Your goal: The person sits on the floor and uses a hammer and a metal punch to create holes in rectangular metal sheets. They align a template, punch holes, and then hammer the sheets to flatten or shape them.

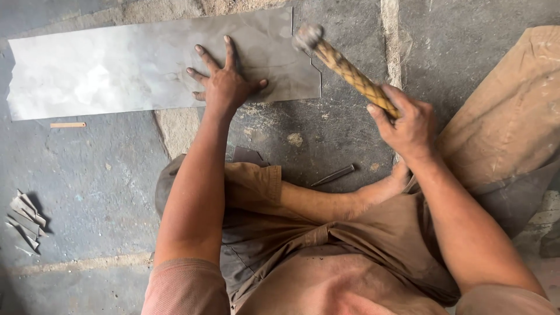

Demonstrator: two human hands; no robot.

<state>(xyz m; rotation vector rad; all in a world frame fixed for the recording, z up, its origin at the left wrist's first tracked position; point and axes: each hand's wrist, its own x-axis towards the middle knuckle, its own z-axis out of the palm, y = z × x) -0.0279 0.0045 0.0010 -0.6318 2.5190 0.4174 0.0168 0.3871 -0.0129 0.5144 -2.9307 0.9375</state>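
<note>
Sheet metal (116, 67) lies pinned under the spread, flat left hand (224, 81) — the hammer (350, 70), gripped in the right hand (408, 125), could glance onto those fingers.

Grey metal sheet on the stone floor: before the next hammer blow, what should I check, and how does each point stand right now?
1. Flat grey metal sheet lies flat on the stone floor: ok.
2. Left hand pressed palm-down on the sheet, fingers spread: ok.
3. Right hand closed around the woven-wrapped handle of the metal-headed hammer: ok.
4. Hammer head is above the sheet's notched right edge, apart from the left hand: ok.
5. Dark metal chisel lies loose on the floor by the leg, away from the sheet: ok.
6. Any marked line on the sheet: cannot tell.
</note>
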